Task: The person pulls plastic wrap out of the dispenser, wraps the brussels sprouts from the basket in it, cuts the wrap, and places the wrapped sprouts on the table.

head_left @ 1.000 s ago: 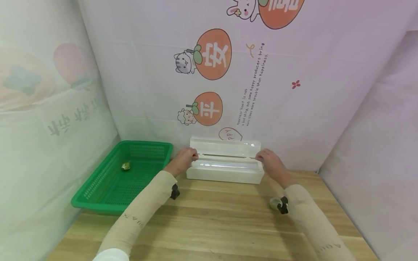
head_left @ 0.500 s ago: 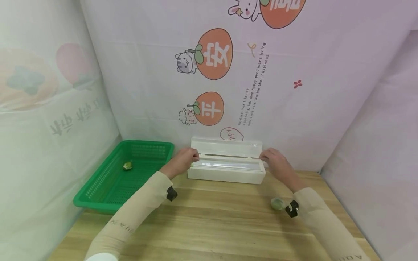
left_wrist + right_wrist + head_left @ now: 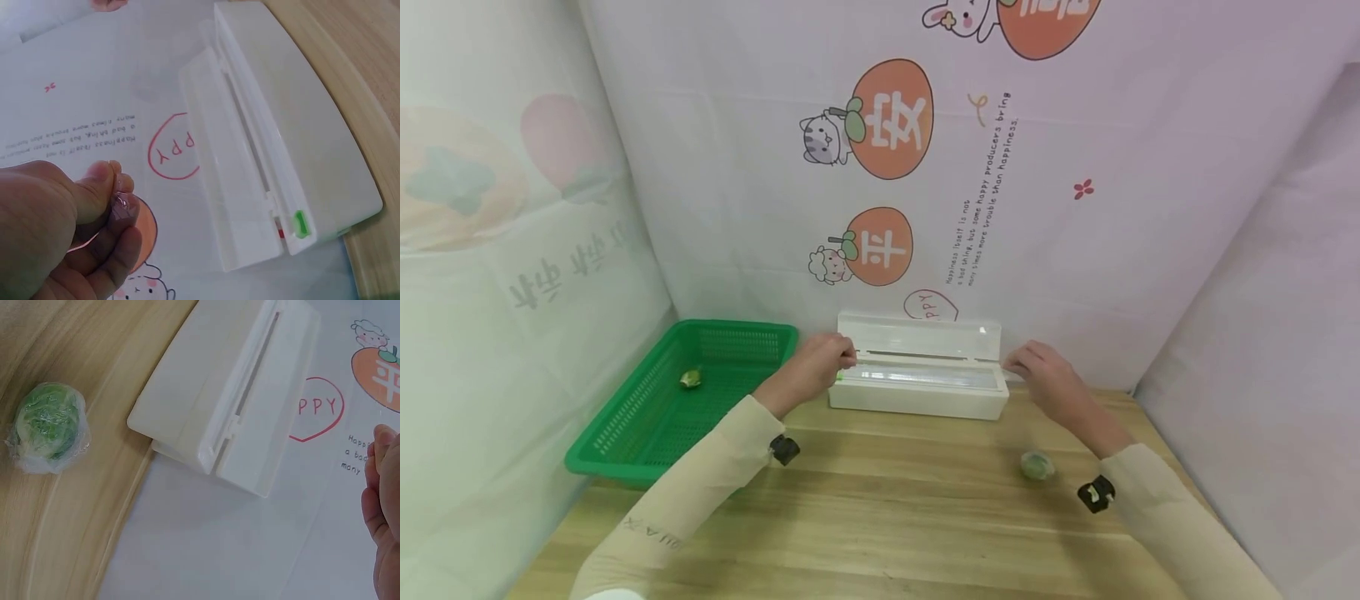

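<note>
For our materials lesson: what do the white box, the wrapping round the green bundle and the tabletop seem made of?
White box: probably rigid plastic, smooth and faintly shiny; rounded corners and even white faces suggest it.
Wrapping: likely thin clear plastic film; it is glossy, crinkled and see-through.
Tabletop: wood or wood-look laminate, low sheen; streaked grain shows, but which one is unclear.

Wooden table, white cloth; fruit prints, red printed flower
</note>
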{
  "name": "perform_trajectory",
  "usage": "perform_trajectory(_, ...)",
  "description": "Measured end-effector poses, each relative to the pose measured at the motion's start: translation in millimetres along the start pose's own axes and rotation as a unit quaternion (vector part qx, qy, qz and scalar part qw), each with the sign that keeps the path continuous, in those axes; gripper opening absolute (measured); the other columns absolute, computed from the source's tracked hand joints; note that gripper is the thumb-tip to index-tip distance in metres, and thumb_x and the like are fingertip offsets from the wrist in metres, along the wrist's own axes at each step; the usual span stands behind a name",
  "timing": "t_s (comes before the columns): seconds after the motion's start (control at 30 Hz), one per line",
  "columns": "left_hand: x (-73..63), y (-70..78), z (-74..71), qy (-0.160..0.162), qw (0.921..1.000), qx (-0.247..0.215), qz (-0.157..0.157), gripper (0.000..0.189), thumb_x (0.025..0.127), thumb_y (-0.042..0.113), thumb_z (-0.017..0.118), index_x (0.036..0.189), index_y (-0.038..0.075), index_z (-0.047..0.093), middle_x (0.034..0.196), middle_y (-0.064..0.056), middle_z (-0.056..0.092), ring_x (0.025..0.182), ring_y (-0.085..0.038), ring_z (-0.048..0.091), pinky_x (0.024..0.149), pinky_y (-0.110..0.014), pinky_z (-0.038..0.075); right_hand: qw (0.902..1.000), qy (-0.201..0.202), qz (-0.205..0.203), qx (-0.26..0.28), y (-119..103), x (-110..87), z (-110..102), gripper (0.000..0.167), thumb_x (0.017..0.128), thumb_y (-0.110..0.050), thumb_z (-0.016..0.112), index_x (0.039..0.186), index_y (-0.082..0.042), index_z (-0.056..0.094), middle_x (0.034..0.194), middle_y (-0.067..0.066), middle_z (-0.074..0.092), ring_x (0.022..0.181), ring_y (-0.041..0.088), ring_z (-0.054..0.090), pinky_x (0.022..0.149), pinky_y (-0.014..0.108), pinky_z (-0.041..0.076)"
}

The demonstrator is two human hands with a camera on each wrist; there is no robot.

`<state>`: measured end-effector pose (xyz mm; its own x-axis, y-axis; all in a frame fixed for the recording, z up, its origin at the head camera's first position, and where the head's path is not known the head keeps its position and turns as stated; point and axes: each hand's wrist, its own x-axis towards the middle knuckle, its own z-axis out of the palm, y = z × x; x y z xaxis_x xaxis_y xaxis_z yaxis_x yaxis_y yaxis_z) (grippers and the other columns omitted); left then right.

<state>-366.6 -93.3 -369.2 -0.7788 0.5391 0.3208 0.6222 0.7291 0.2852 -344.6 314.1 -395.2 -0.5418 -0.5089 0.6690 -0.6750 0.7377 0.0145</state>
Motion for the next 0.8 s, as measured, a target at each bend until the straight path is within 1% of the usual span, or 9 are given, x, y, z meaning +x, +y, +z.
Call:
perform_trajectory(0.07,-4.4,3.9,-1.8,0.003,1.0,0.004,0.006,0.013,0.103,0.008,0.066,0.091,0.009,0.07,0.089,-0.003,0.07,0.08,-0.015,0.055,0.073,-0.027,0.053,0.9999,0.006,-0.011,-0.002,-1.4,-1.5,-3.2,0.02,0.084,0.015,0.076,0.099,0.002,0.072,0.093,0.01,0.071,0.088,0.025,0.069,0.077,0.042,0.064)
perform_trajectory(0.2,-17.7,12.8,-6.8,0.021,0.9989,0.018,0.039,0.018,0.103,0.007,0.066,0.085,0.01,0.063,0.082,-0.001,0.061,0.076,-0.014,0.049,0.069,-0.025,0.046,0.9991,0.021,-0.034,-0.01,-6.2,-4.1,-10.0,0.021,0.081,0.015,0.078,0.096,0.002,0.072,0.09,0.01,0.07,0.085,0.024,0.067,0.074,0.038,0.062)
perform_trajectory(0.3,-27.6,18.7,-8.8,0.039,0.9965,0.029,0.069,0.015,0.102,0.008,0.067,0.087,0.009,0.065,0.082,-0.001,0.062,0.074,-0.011,0.05,0.068,-0.023,0.047,0.9981,0.034,-0.05,-0.014,-12.2,-6.7,-17.0,0.022,0.079,0.015,0.079,0.095,0.002,0.072,0.089,0.009,0.069,0.083,0.022,0.066,0.073,0.034,0.059)
perform_trajectory(0.4,-36.5,24.1,-8.0,0.039,0.9955,0.028,0.081,0.014,0.103,0.008,0.067,0.088,0.008,0.066,0.083,-0.001,0.062,0.075,-0.01,0.049,0.068,-0.022,0.047,0.9974,0.033,-0.062,-0.015,-19.1,-11.7,-24.9,0.024,0.078,0.016,0.079,0.095,0.001,0.072,0.089,0.008,0.07,0.084,0.021,0.066,0.074,0.034,0.059)
perform_trajectory(0.47,-43.1,26.7,-6.1,0.035,0.9948,0.031,0.091,0.015,0.102,0.008,0.067,0.087,0.009,0.065,0.082,0.001,0.06,0.075,-0.01,0.049,0.068,-0.021,0.046,0.9972,0.023,-0.069,-0.015,-23.4,-17.1,-29.7,0.027,0.077,0.017,0.079,0.095,0.0,0.072,0.09,0.007,0.07,0.084,0.022,0.067,0.072,0.036,0.06)
perform_trajectory(0.53,-50.3,28.2,-2.7,0.026,0.9945,0.032,0.097,0.014,0.102,0.009,0.067,0.088,0.009,0.065,0.084,0.002,0.061,0.076,-0.009,0.051,0.069,-0.02,0.048,0.9968,0.004,-0.077,-0.023,-27.8,-24.0,-33.2,0.029,0.075,0.016,0.081,0.095,-0.002,0.073,0.091,0.006,0.07,0.084,0.021,0.067,0.071,0.038,0.061)
perform_trajectory(0.67,-66.5,28.3,7.5,0.012,0.9921,0.046,0.116,0.008,0.1,0.011,0.069,0.093,0.009,0.068,0.089,0.001,0.068,0.079,-0.009,0.063,0.072,-0.021,0.056,0.9939,-0.043,-0.097,-0.027,-36.2,-39.5,-33.9,0.028,0.074,0.008,0.083,0.096,-0.007,0.073,0.09,0.001,0.069,0.08,0.017,0.067,0.068,0.035,0.061)
perform_trajectory(0.73,-73.8,27.1,14.6,0.007,0.9907,0.056,0.124,0.006,0.1,0.012,0.07,0.095,0.009,0.07,0.091,0.0,0.07,0.081,-0.011,0.066,0.072,-0.021,0.058,0.9918,-0.066,-0.108,-0.015,-40.3,-46.1,-30.7,0.025,0.076,0.004,0.082,0.095,-0.009,0.073,0.09,-0.001,0.069,0.079,0.015,0.067,0.069,0.032,0.061)
perform_trajectory(0.8,-79.6,25.5,23.2,-0.003,0.9897,0.064,0.128,0.006,0.1,0.012,0.07,0.095,0.009,0.07,0.091,0.0,0.07,0.081,-0.012,0.068,0.071,-0.021,0.058,0.9904,-0.086,-0.108,0.009,-43.6,-52.0,-26.2,0.024,0.077,0.003,0.082,0.094,-0.012,0.072,0.089,-0.005,0.068,0.079,0.01,0.064,0.069,0.028,0.06)
